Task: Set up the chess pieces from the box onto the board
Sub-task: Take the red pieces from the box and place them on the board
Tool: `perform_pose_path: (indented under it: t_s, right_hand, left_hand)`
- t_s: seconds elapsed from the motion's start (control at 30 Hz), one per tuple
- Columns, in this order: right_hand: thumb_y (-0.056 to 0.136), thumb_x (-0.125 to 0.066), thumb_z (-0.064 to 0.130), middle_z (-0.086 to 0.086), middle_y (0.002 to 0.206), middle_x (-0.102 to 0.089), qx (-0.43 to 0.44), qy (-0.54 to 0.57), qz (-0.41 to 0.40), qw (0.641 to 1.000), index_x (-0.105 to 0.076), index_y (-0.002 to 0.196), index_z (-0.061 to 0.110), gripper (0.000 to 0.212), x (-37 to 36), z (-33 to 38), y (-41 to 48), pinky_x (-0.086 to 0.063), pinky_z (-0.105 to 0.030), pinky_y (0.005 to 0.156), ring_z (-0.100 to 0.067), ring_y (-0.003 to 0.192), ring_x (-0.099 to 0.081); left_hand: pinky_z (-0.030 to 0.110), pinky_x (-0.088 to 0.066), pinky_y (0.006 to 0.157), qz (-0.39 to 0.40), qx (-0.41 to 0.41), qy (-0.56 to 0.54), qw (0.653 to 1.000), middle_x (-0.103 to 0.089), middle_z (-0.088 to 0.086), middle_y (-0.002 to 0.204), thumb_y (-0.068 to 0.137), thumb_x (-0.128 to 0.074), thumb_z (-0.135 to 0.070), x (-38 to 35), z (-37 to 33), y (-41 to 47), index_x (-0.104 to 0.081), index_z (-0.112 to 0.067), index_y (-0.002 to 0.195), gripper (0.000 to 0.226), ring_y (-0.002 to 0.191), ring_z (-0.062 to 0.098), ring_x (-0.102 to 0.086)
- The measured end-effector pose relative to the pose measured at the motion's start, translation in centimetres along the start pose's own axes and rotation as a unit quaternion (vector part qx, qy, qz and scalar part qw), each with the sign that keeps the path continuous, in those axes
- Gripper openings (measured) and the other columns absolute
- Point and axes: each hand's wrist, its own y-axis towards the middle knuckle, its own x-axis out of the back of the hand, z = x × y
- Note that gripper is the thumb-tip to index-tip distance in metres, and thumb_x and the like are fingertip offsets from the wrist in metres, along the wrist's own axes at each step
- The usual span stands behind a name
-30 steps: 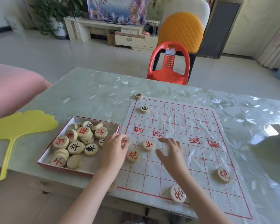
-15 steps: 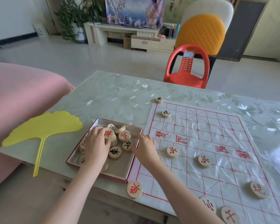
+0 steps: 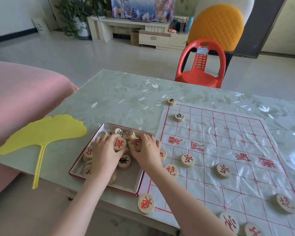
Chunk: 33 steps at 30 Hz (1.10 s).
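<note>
Both hands are down in the box [image 3: 129,182], side by side over the heap of wooden xiangqi discs. The left hand [image 3: 104,150] comes straight up from the near edge, palm down. Its fingers are curled over the top and its thumb tucked under a red-marked piece [image 3: 120,144]. That's a pinch, with the disc tipped face-up toward the camera.

Right next to it, the right hand [image 3: 147,150] reaches in from the board side with its wrist over the box's right wall. Its fingers are bent and clasp a second red-marked piece [image 3: 135,144] between thumb and forefinger. The two discs sit edge to edge and the thumbs almost meet. Just below them a black-marked piece [image 3: 124,161] lies flat in the box. More discs are half hidden under the left palm.

The box rests on the surface [image 3: 126,99], tight against the left edge of the plastic-sheet board [image 3: 228,147]. Several red discs are already out on the near half of the grid, among them a red piece [image 3: 187,160] just right of the right wrist. Two black ones stand at the far left corner, one black piece [image 3: 179,117] on the grid and another black disc [image 3: 171,101] right at the corner. A yellow leaf-shaped fan [image 3: 41,132] lies left of the box.
</note>
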Motion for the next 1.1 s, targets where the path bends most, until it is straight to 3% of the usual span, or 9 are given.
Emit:
perform_pose_path:
  t_s: [0.23,0.47,0.67,0.8,1.1]
  right_hand:
    - [0.081,-0.063,0.039,0.007,0.114,-0.058,-0.03,0.071,-0.071,0.994,-0.05,0.12,0.024,0.044,5.4,-4.2,-5.3,-0.023,-0.024,0.087,-0.013,0.11,-0.051]
    - [0.078,-0.07,0.03,0.005,0.106,-0.061,-0.127,0.06,-0.115,0.983,-0.054,0.117,0.021,0.044,12.6,-13.2,-12.3,-0.037,-0.036,0.098,-0.016,0.104,-0.055]
    - [0.08,-0.066,0.036,0.005,0.11,-0.062,-0.211,-0.006,-0.147,0.966,-0.053,0.12,0.024,0.043,18.2,-19.6,-15.4,-0.021,-0.026,0.087,-0.016,0.113,-0.046]
    - [0.083,-0.063,0.035,0.005,0.115,-0.062,-0.244,-0.021,-0.141,0.959,-0.052,0.123,0.022,0.043,19.9,-22.3,-14.8,-0.018,-0.028,0.091,-0.018,0.119,-0.036]
    - [0.083,-0.059,0.039,0.007,0.126,-0.055,-0.234,-0.091,-0.091,0.964,-0.05,0.126,0.025,0.046,18.8,-24.2,-13.0,-0.017,-0.033,0.1,-0.019,0.122,-0.034]
  left_hand:
    - [0.035,-0.046,0.084,0.046,-0.019,-0.13,0.99,-0.065,0.003,0.101,0.065,-0.079,-0.036,0.9,-5.5,-5.3,-0.065,-0.02,0.106,0.047,0.099,0.023,-0.057]
    - [0.02,-0.037,0.087,0.162,-0.08,-0.183,0.966,-0.06,-0.009,0.108,0.066,-0.077,-0.039,-1.4,-12.7,-11.8,-0.06,-0.025,0.11,0.049,0.105,0.012,-0.052]
    - [0.016,-0.033,0.087,0.207,-0.108,-0.198,0.952,-0.057,-0.01,0.112,0.07,-0.074,-0.041,-3.8,-19.0,-13.9,-0.056,-0.027,0.115,0.051,0.106,0.009,-0.048]
    - [0.021,-0.04,0.091,0.221,-0.121,-0.199,0.947,-0.055,-0.01,0.113,0.072,-0.071,-0.043,-4.9,-21.6,-14.6,-0.053,-0.029,0.118,0.052,0.106,0.009,-0.048]
    - [0.017,-0.035,0.091,0.241,-0.138,-0.173,0.945,-0.054,-0.013,0.113,0.073,-0.07,-0.045,-6.3,-22.9,-15.8,-0.052,-0.031,0.118,0.051,0.108,0.007,-0.045]
